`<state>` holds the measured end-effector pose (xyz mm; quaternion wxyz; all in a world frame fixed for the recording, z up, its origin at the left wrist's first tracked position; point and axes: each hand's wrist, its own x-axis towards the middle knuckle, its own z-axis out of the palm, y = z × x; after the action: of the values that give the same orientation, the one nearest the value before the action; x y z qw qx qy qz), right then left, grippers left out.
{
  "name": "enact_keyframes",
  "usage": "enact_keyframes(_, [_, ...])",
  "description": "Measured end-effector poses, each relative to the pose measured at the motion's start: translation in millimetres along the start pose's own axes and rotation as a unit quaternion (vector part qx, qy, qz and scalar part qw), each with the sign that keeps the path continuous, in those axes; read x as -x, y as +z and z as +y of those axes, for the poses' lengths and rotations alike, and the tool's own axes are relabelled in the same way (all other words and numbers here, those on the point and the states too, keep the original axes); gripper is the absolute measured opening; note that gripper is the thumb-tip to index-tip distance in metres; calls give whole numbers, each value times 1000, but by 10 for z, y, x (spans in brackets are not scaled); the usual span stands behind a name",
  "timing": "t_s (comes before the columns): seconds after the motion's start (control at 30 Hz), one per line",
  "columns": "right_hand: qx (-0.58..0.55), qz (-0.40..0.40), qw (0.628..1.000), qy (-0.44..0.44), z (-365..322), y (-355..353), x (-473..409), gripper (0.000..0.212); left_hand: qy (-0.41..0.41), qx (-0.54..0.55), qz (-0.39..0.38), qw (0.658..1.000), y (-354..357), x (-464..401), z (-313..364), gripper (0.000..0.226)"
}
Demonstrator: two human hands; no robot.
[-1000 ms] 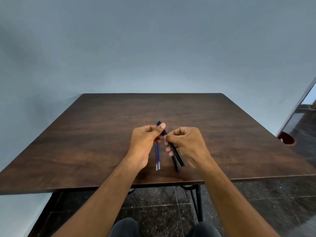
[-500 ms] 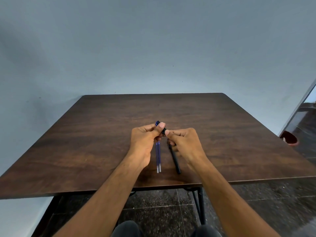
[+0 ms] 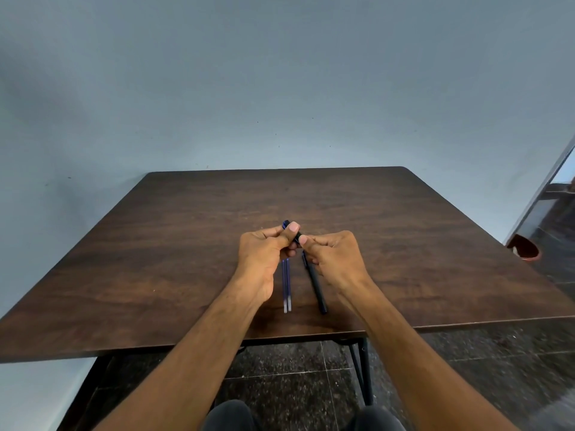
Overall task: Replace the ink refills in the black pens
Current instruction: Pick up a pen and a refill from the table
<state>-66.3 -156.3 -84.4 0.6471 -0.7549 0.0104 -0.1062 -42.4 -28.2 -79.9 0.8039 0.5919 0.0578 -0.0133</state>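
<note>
Gripping one black pen (image 3: 297,235) between both hands above the table (image 3: 186,244), likely the opening step: twisting or pulling it apart to reach the refill. Left hand (image 3: 266,255) pinches the far end, thumb on top; right hand (image 3: 334,259) clenches the near part. Pen mostly hidden, only a short dark stretch with a bluish tip shows. Second black pen (image 3: 315,284) lies on the table beside the right wrist; two blue refills (image 3: 286,284) lie side by side between the wrists. Next needs opposing pull, steady grip.
</note>
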Motion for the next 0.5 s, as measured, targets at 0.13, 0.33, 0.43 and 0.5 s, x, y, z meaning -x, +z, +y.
enact_keyframes(0.13, [5,-3,1000,5,0,3,-5,24,-7,-4,0,1000,-17,4,2,18])
enact_keyframes(0.33, [-5,-17,1000,3,-31,39,23,23,-2,-10,9,1000,-33,12,54,15])
enact_keyframes(0.43, [6,-22,1000,8,-46,36,21,24,-2,-14,12,1000,-45,15,60,14])
enact_keyframes(0.5, [17,-35,999,11,-64,28,25,27,-4,-10,14,1000,-51,16,51,12])
